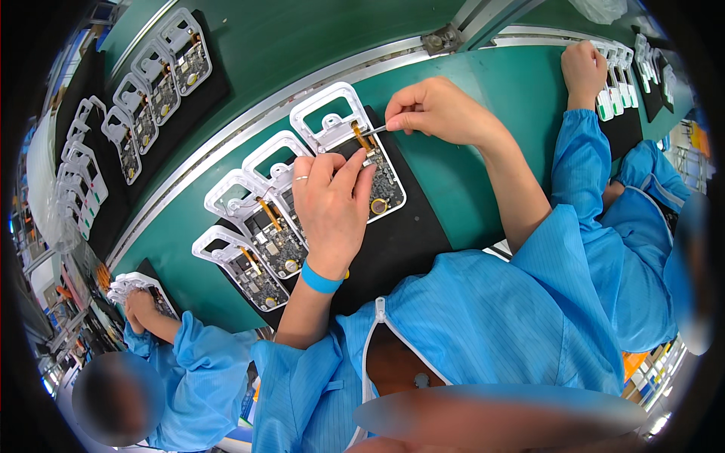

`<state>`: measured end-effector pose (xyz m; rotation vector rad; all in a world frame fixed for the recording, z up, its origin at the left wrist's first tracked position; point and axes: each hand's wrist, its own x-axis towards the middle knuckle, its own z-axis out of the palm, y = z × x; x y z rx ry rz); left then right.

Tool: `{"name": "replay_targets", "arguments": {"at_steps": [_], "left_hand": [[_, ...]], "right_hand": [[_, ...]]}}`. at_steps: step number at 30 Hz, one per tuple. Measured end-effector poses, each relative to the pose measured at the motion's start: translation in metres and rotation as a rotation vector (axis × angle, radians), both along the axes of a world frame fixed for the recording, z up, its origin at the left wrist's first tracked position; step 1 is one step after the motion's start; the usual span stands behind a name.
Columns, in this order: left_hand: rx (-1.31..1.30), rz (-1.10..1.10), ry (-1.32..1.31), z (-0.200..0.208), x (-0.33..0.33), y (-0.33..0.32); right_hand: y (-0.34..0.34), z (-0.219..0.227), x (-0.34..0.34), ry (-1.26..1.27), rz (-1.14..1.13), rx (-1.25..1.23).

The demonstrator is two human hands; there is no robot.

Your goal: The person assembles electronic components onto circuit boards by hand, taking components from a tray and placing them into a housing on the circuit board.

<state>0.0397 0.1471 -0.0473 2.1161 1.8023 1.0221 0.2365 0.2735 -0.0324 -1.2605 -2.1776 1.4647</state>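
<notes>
My right hand (442, 113) pinches a thin metal tool, apparently tweezers (375, 130), whose tip reaches an orange flex cable (361, 137) on a white-framed circuit board (387, 181). My left hand (332, 200) reaches over the same unit's left side, thumb and index finger drawn together at the cable's lower end. What those fingertips hold, if anything, is hidden. To the left stand similar units: one partly behind my left hand, another with its orange cable (270, 215) exposed, and the outermost white-framed unit (257, 275). Each frame has a handle-like loop at its top.
The units lie on a black mat (411, 241) over a green bench (468, 196). A metal rail (287, 98) runs behind them. Beyond it, more boards (162, 90) lie on another black mat. Co-workers' hands (583, 72) work at right and lower left.
</notes>
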Motion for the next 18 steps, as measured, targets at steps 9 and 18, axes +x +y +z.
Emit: {"name": "replay_targets", "arguments": {"at_steps": [9,18], "left_hand": [[0.006,-0.005,-0.006,-0.0017,-0.0008,0.0021],[0.038,-0.012,-0.012,-0.0035,0.0004,0.003]], "right_hand": [[0.0015,-0.0019,0.0013,-0.003,-0.02,-0.039],[0.0015,-0.0022,0.0032,-0.019,-0.032,-0.08]]}}
